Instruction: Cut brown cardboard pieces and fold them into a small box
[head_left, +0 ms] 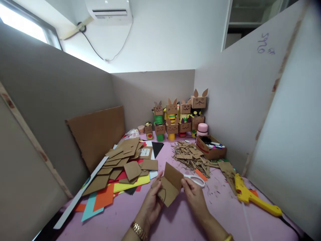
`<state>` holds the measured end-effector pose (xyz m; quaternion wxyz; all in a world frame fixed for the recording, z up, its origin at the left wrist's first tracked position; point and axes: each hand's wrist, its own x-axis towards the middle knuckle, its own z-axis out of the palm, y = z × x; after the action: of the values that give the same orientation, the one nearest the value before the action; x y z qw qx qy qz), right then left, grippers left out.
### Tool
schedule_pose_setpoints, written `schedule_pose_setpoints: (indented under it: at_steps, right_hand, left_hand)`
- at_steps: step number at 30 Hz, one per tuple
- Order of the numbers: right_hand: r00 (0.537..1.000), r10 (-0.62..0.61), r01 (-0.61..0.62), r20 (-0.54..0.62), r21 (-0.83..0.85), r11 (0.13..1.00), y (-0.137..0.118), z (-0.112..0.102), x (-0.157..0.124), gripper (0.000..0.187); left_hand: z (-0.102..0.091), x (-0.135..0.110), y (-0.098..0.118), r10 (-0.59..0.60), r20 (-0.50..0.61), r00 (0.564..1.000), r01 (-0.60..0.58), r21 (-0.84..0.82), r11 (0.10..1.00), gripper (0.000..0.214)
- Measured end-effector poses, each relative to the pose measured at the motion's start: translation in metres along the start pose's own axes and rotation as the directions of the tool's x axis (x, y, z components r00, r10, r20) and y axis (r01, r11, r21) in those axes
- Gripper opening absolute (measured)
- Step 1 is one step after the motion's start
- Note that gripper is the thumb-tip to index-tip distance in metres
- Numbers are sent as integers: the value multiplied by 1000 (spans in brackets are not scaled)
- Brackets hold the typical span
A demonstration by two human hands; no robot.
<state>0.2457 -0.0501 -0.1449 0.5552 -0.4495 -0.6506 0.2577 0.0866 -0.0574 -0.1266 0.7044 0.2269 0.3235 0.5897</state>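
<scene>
Both my hands hold a folded piece of brown cardboard (pixel 170 184) with a dark pen line on it, just above the pink table (pixel 180 217). My left hand (pixel 153 200) pinches its lower left side. My right hand (pixel 193 195) grips its right edge with thumb and fingers closed. White-handled scissors (pixel 197 180) lie on the table just behind my right hand.
A heap of cardboard pieces on coloured paper sheets (pixel 122 167) lies at the left. Cardboard scraps (pixel 192 157) and a box of markers (pixel 210 147) sit at the right, with a yellow glue gun (pixel 253 197) nearer. Cardboard animal figures (pixel 179 117) stand at the back. Grey partitions enclose the table.
</scene>
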Motion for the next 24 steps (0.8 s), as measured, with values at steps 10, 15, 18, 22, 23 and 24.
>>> schedule_pose_setpoints:
  at_steps: [10,15,18,22,23,24]
  right_hand:
    - [984,166,-153,-61,171,973,4,0,1,28]
    - [986,155,-140,-69,186,973,-1,-1,0,26]
    - [982,161,-142,-101,173,975,-1,-5,2,25]
    - [983,149,-133,-103,144,980,0,-7,4,22]
    - [985,143,-130,-93,133,983,0,-7,4,21]
    - [987,136,-125,-81,119,985,-1,-7,4,21]
  left_hand:
    - [-21,-9,0,83,-29,996,-78,161,984,75]
    - [-20,-10,3,225,-23,974,-208,300,931,58]
    - [-19,-17,11,370,25,929,-338,470,815,37]
    - [-15,-33,10,407,228,884,-446,671,593,20]
    - [-14,-37,6,378,281,882,-457,702,546,19]
    - [-12,-40,1,341,322,883,-461,729,507,19]
